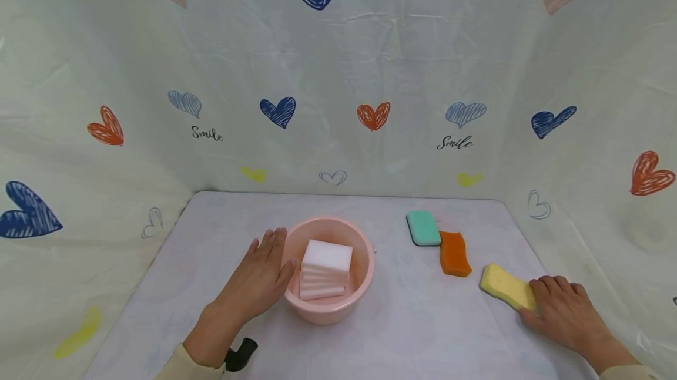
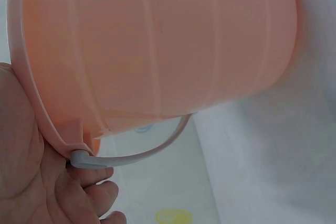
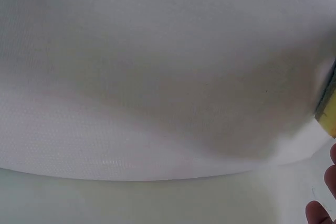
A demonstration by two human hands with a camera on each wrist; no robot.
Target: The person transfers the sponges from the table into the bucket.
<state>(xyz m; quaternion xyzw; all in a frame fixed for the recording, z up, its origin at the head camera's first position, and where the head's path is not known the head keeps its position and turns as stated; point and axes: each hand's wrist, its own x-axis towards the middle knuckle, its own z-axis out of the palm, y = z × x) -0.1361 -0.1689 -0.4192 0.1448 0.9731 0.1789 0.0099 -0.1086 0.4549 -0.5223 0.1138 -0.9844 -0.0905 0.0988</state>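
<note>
While flat against the round plastic bucket [image 1: 330,303], left hand [image 1: 259,277]; right hand's [image 1: 566,309] curled grip on spongy yellow block [image 1: 508,286].

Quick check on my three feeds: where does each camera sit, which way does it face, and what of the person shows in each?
Head: worn on the head, looking forward and down at the table; both hands show, left hand against the pink bucket, right hand on the yellow sponge.
Left wrist: close beside the bucket's wall; palm and fingers show.
Right wrist: low over the tabletop; fingertips and the sponge's edge show.
Shared: head and left wrist both show the bucket.
</note>
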